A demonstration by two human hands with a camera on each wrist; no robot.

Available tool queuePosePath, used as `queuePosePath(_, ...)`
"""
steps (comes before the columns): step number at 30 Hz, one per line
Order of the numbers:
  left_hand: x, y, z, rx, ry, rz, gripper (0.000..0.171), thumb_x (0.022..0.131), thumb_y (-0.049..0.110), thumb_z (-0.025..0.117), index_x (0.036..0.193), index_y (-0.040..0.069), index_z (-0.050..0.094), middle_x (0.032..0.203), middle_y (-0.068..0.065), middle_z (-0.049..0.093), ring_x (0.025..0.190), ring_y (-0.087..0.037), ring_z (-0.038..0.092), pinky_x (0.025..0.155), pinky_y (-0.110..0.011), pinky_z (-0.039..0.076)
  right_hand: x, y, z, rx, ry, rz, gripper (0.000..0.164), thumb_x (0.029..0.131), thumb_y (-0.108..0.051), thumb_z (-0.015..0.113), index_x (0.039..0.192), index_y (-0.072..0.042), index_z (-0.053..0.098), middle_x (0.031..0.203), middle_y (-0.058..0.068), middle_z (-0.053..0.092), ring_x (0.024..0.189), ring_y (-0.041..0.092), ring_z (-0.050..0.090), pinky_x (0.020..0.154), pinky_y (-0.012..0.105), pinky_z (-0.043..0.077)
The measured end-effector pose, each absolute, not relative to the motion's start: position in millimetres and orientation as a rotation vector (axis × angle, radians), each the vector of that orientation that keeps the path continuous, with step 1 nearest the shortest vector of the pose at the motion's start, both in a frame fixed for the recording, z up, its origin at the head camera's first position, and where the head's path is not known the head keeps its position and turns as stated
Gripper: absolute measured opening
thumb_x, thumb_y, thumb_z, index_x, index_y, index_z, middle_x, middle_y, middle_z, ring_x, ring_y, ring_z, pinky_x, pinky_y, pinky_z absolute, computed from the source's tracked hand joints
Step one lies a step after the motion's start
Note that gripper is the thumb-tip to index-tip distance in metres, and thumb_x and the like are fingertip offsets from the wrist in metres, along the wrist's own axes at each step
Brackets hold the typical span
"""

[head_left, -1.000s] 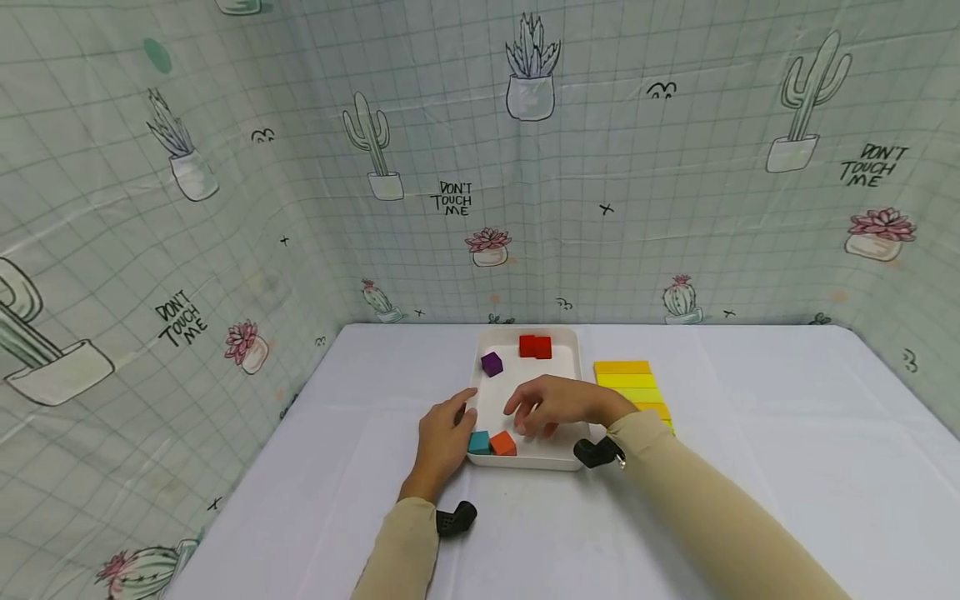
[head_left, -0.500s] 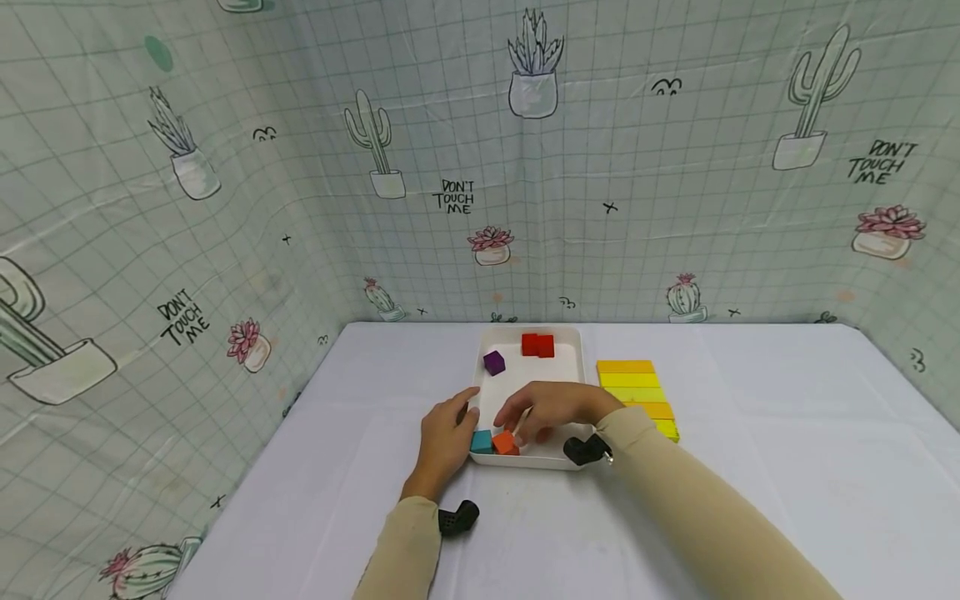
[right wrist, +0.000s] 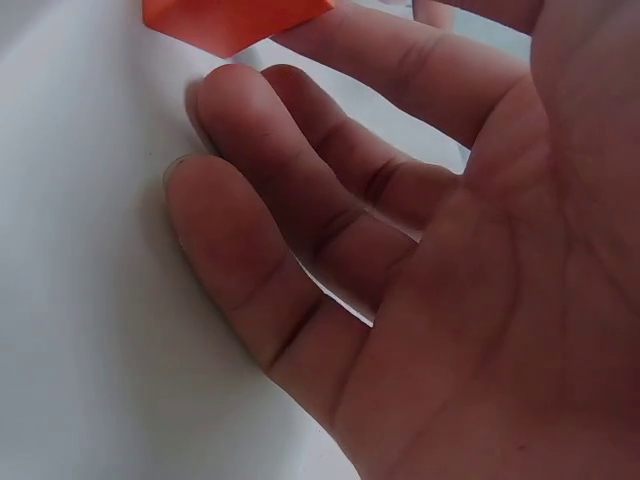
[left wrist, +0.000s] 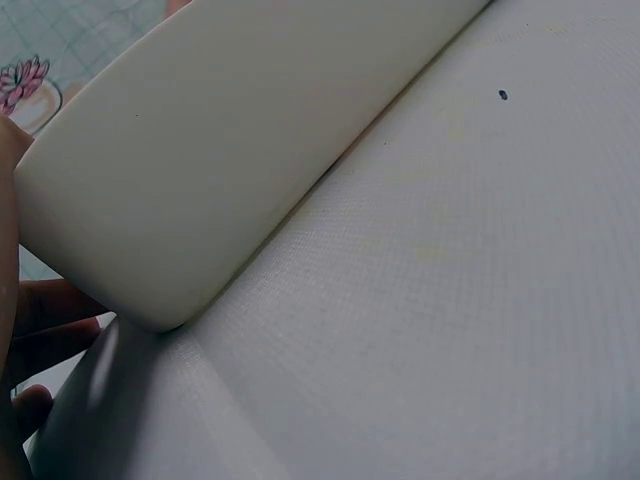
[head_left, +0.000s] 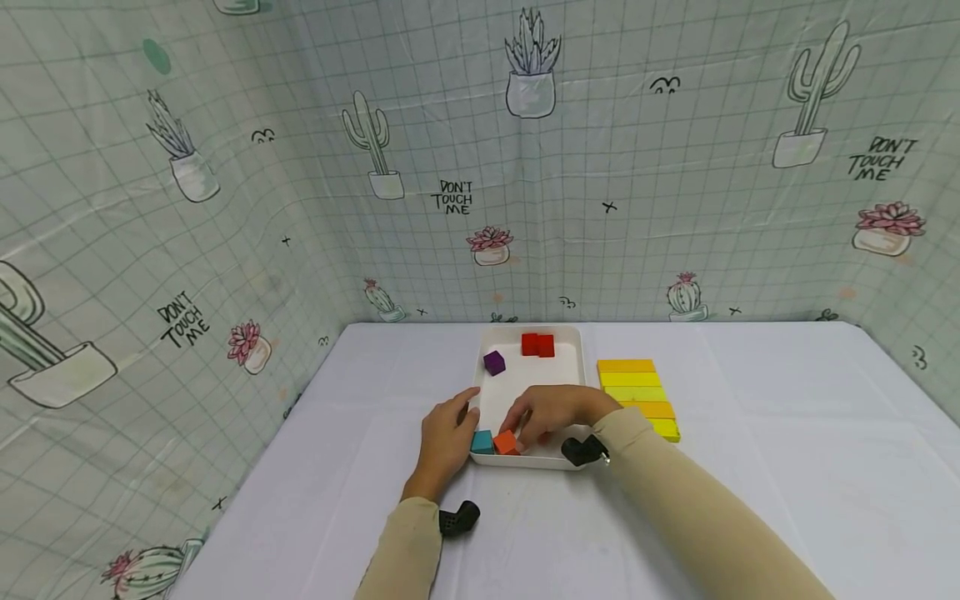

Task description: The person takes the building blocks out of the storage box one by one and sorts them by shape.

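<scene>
In the head view a shallow white tray point(head_left: 536, 462) holds several coloured cubes. My left hand point(head_left: 444, 442) grips the tray at its left side, thumb at the rim; its other fingers lie along the outer wall beyond the corner in the left wrist view. My right hand point(head_left: 551, 410) reaches into the tray's near end and pinches an orange cube point(head_left: 506, 442) between index finger and thumb. The right wrist view has the index finger at the orange cube point(right wrist: 235, 20) and the other fingers loosely bent. A teal cube point(head_left: 482, 442) stands left of the orange one, in the near-left corner.
Two red cubes point(head_left: 537, 345) sit side by side at the tray's far end, and a purple cube point(head_left: 494, 362) lies near its left wall. Right of the tray, several yellow and orange strips point(head_left: 630, 379) lie in a row on the white table point(head_left: 772, 433). A printed cloth hangs behind.
My right hand has moved left and toward me, down to the orange cube, which has turned slightly. The left hand has stayed at the tray's side.
</scene>
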State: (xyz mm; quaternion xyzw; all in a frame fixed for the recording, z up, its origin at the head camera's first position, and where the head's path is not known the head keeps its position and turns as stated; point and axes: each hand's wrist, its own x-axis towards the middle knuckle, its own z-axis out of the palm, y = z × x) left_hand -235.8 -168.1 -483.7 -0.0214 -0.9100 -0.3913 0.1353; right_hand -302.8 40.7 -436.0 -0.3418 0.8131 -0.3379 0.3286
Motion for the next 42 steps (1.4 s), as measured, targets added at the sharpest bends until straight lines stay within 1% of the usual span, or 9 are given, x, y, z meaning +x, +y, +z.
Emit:
queuePosePath(6, -235.6, -167.6, -483.0, -0.061, -2.635, -1.140, 0.037, 0.101, 0.021, 0.056, 0.137, 0.018, 0.063, 0.125, -0.010, 0.067, 0.116, -0.029, 0.059, 0.103, -0.053, 0.044, -303.9, 44.1, -437.1, -0.890, 2.151, -0.921, 0.025, 0.085, -0.016, 0.074, 0.109, -0.021, 0.077, 0.086, -0.001, 0.066, 0.076, 0.016, 0.057, 0.068, 0.027, 0.047)
queuePosePath(10, -235.3, -168.0, -483.6, -0.054, -2.636, -1.149, 0.037, 0.101, 0.020, 0.056, 0.137, 0.018, 0.064, 0.125, -0.010, 0.067, 0.116, -0.030, 0.059, 0.103, -0.054, 0.044, -305.0, 47.2, -438.1, -0.863, 2.133, -0.980, 0.024, 0.086, -0.017, 0.072, 0.109, -0.019, 0.077, 0.091, 0.000, 0.068, 0.081, 0.017, 0.060, 0.073, 0.029, 0.051)
queuePosePath(14, -235.8, -167.6, -483.0, -0.046, -2.636, -1.159, 0.037, 0.101, 0.020, 0.056, 0.138, 0.019, 0.063, 0.127, -0.010, 0.067, 0.118, -0.030, 0.058, 0.105, -0.054, 0.042, -307.6, 51.0, -438.9, -0.758, 2.064, -1.121, 0.021, 0.088, -0.015, 0.069, 0.107, -0.011, 0.074, 0.097, 0.005, 0.071, 0.085, 0.022, 0.065, 0.079, 0.033, 0.057)
queuePosePath(17, -236.1, -167.0, -482.4, -0.030, -2.637, -1.161, 0.038, 0.101, 0.021, 0.056, 0.138, 0.020, 0.062, 0.127, -0.010, 0.066, 0.119, -0.030, 0.057, 0.105, -0.054, 0.042, -310.9, 52.7, -438.8, -0.674, 2.050, -1.223, 0.021, 0.088, -0.013, 0.067, 0.107, -0.005, 0.072, 0.098, 0.008, 0.070, 0.084, 0.025, 0.068, 0.081, 0.035, 0.058)
queuePosePath(24, -235.1, -166.3, -482.8, -0.012, -2.636, -1.162, 0.038, 0.101, 0.020, 0.057, 0.138, 0.019, 0.063, 0.125, -0.010, 0.067, 0.117, -0.030, 0.058, 0.105, -0.053, 0.042, -310.1, 55.9, -434.8, -0.599, 2.218, -1.328, 0.027, 0.088, -0.017, 0.069, 0.112, -0.004, 0.068, 0.099, 0.006, 0.070, 0.086, 0.025, 0.067, 0.079, 0.034, 0.058)
queuePosePath(32, -234.3, -164.8, -483.9, 0.005, -2.645, -1.170, 0.038, 0.101, 0.021, 0.057, 0.138, 0.020, 0.063, 0.127, -0.009, 0.066, 0.121, -0.030, 0.057, 0.105, -0.054, 0.042, -297.5, 66.3, -430.9, -0.524, 2.232, -1.553, 0.031, 0.095, -0.020, 0.062, 0.121, -0.006, 0.065, 0.105, 0.008, 0.071, 0.095, 0.031, 0.068, 0.084, 0.038, 0.057)
queuePosePath(36, -234.7, -164.9, -484.8, -0.013, -2.633, -1.183, 0.038, 0.100, 0.020, 0.057, 0.138, 0.019, 0.063, 0.127, -0.010, 0.066, 0.121, -0.031, 0.057, 0.105, -0.054, 0.042, -287.4, 73.8, -426.9, -0.456, 2.240, -1.640, 0.034, 0.096, -0.022, 0.060, 0.126, -0.005, 0.062, 0.107, 0.008, 0.072, 0.100, 0.033, 0.068, 0.086, 0.039, 0.056)
queuePosePath(40, -234.8, -166.7, -484.1, -0.029, -2.629, -1.175, 0.037, 0.100, 0.019, 0.058, 0.137, 0.019, 0.063, 0.126, -0.010, 0.067, 0.120, -0.031, 0.057, 0.105, -0.054, 0.041, -278.1, 80.1, -424.7, -0.435, 2.213, -1.717, 0.036, 0.096, -0.021, 0.059, 0.127, -0.002, 0.060, 0.109, 0.011, 0.071, 0.103, 0.038, 0.066, 0.086, 0.039, 0.057)
queuePosePath(42, -235.0, -167.9, -482.4, -0.032, -2.627, -1.171, 0.037, 0.100, 0.019, 0.057, 0.137, 0.018, 0.064, 0.126, -0.011, 0.067, 0.120, -0.031, 0.057, 0.105, -0.055, 0.041, -275.3, 82.5, -424.9, -0.419, 2.203, -1.752, 0.034, 0.096, -0.019, 0.058, 0.125, -0.001, 0.060, 0.109, 0.012, 0.071, 0.104, 0.040, 0.065, 0.085, 0.038, 0.057)
